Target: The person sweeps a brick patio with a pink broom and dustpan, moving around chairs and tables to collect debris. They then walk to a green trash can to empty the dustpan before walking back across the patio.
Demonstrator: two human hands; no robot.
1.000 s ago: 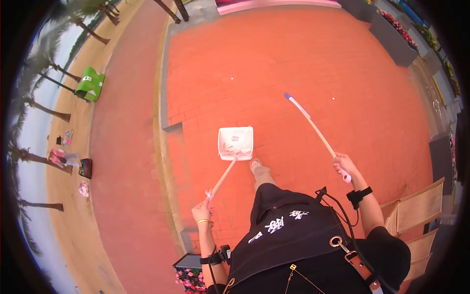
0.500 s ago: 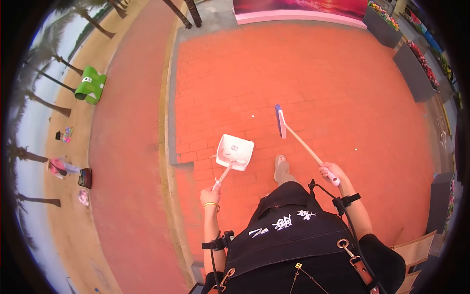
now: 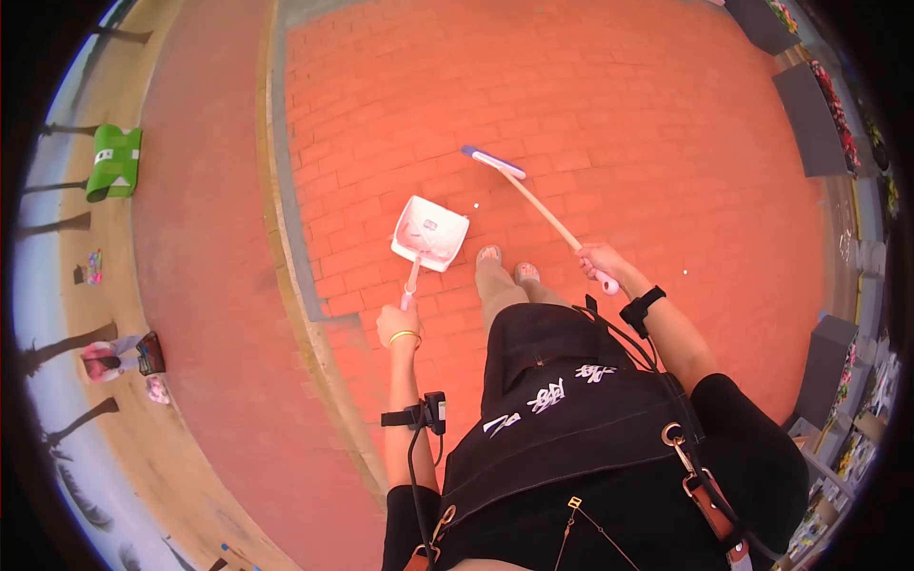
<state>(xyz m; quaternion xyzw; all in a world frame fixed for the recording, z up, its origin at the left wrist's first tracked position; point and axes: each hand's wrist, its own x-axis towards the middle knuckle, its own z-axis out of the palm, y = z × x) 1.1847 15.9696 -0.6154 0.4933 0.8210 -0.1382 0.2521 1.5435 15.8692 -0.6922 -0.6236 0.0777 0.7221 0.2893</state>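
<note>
My left hand (image 3: 398,324) is closed round the handle of a white dustpan (image 3: 430,234), whose pan is out in front of me with small bits of debris in it. My right hand (image 3: 601,261) grips the handle of a broom (image 3: 545,211) near its pink end. The broom's head, white with a blue edge, is ahead and to the right of the dustpan, apart from it. A small white scrap (image 3: 476,206) lies on the red paving between the dustpan and the broom. Another white speck (image 3: 685,272) lies to the right of my right hand.
A stone kerb (image 3: 286,257) runs along the left of the brick paving (image 3: 666,143). Beyond it are a path, sand, palm trees, a green bin-like object (image 3: 114,164) and a person (image 3: 107,360) beside a bag. Grey flower planters (image 3: 809,114) line the right side.
The broom head has swung left and turned more crosswise. The view has shifted forward, and both feet now show. The white scrap now lies closer to the dustpan's right side.
</note>
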